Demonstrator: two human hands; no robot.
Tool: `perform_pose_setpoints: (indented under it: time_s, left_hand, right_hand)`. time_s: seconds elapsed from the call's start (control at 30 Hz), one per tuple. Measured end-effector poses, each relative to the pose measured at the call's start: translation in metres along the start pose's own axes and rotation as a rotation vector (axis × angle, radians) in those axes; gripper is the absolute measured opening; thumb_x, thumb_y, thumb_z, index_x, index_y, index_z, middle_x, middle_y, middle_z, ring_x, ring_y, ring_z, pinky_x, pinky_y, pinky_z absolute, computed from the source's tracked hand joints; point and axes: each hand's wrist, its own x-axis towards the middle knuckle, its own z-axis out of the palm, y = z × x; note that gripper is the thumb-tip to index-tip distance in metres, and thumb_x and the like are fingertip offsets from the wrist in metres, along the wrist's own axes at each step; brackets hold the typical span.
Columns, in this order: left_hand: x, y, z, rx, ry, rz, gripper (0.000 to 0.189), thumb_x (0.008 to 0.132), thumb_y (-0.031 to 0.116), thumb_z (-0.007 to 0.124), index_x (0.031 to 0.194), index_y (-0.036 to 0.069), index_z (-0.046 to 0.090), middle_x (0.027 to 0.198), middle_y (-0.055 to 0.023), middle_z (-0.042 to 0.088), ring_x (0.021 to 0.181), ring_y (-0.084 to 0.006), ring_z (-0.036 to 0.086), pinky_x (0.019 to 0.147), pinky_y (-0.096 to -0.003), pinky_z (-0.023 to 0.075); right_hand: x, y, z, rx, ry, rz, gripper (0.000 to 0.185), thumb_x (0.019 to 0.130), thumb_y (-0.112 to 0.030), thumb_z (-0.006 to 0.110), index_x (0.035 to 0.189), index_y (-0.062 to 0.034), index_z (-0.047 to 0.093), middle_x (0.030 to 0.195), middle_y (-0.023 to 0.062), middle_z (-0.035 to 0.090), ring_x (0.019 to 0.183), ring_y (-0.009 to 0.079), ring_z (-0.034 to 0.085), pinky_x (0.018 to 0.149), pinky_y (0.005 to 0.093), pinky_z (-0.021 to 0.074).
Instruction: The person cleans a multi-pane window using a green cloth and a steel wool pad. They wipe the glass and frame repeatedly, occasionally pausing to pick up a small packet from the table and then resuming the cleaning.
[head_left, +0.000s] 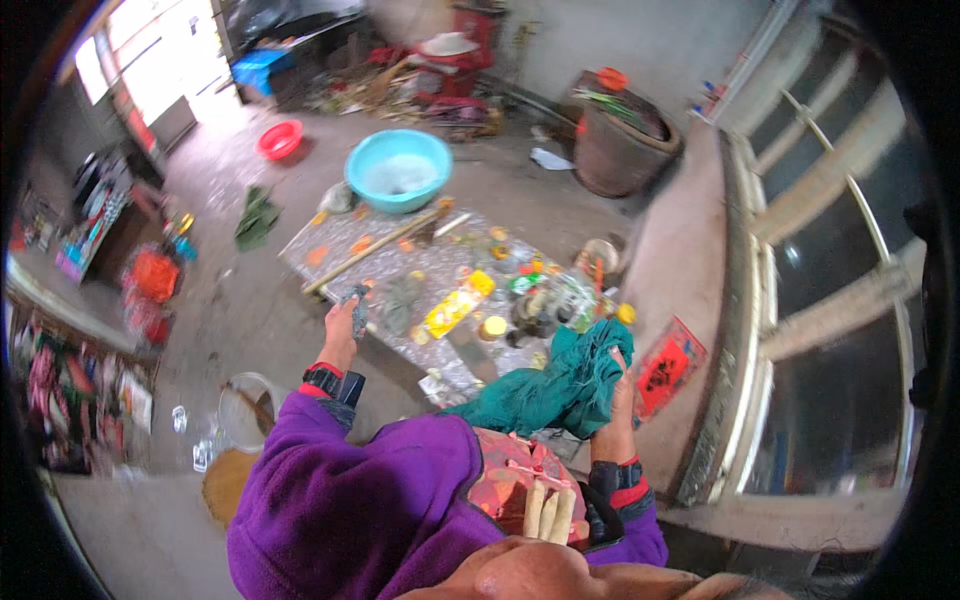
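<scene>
My left hand (341, 328) is closed around a small grey-blue bunched thing (360, 309), perhaps a rag or scouring pad; blur hides its exact kind. It is raised near the left front edge of a low table (382, 337) with a patterned top. At the right, my right hand (621, 382) grips a dark green frayed cloth (551, 386). The cloth hangs across in front of my body and hides part of the table's near corner. On the table are a yellow packet (457, 304), a yellow-lidded jar (493, 328) and a wooden stick (375, 251).
A light-blue basin (399, 171) stands beyond the table, with a red basin (280, 140) farther left. A large brown vat (622, 146) is by the wall. A clear bucket (246, 411) stands on the floor at left. Windows (825, 300) line the right side.
</scene>
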Motion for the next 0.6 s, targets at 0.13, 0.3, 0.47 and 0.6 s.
perform_pose_setpoints:
  time_s: [0.13,0.3,0.47,0.6]
  left_hand:
    - [-0.013,0.005,-0.116,-0.080,0.329,0.013,0.022,0.086,0.030,0.066,0.098,0.012,0.062,0.077,0.0016,0.060,0.060,-0.0116,0.056,0.045,-0.0296,0.0441]
    - [-0.064,0.005,-0.201,-0.236,0.540,0.099,0.020,0.086,0.030,0.066,0.097,0.013,0.064,0.077,0.0029,0.060,0.061,-0.0107,0.055,0.047,-0.0304,0.0431]
    - [-0.131,-0.008,-0.253,-0.333,0.676,0.163,0.015,0.088,0.028,0.064,0.095,0.015,0.064,0.076,0.0043,0.060,0.060,-0.0091,0.054,0.048,-0.0296,0.0423]
    - [-0.200,-0.035,-0.294,-0.396,0.835,0.213,0.015,0.089,0.028,0.064,0.095,0.015,0.064,0.075,0.0047,0.060,0.059,-0.0086,0.054,0.047,-0.0289,0.0423]
  right_hand:
    - [0.015,0.054,0.068,-0.055,-0.134,0.227,0.029,0.090,-0.022,0.064,0.111,-0.0026,0.063,0.103,0.0089,0.067,0.088,0.0227,0.068,0.079,0.0371,0.0553]
    - [0.018,0.113,0.136,-0.208,-0.327,0.454,0.031,0.092,-0.025,0.062,0.116,-0.0054,0.062,0.106,0.0077,0.068,0.090,0.0243,0.068,0.080,0.0412,0.0557]
    - [0.015,0.164,0.188,-0.335,-0.585,0.567,0.034,0.091,-0.029,0.062,0.115,-0.0045,0.062,0.105,0.0089,0.068,0.089,0.0246,0.068,0.082,0.0407,0.0549]
    - [0.001,0.200,0.205,-0.467,-0.726,0.743,0.035,0.091,-0.030,0.062,0.114,-0.0028,0.061,0.104,0.0105,0.068,0.090,0.0253,0.067,0.083,0.0405,0.0545]
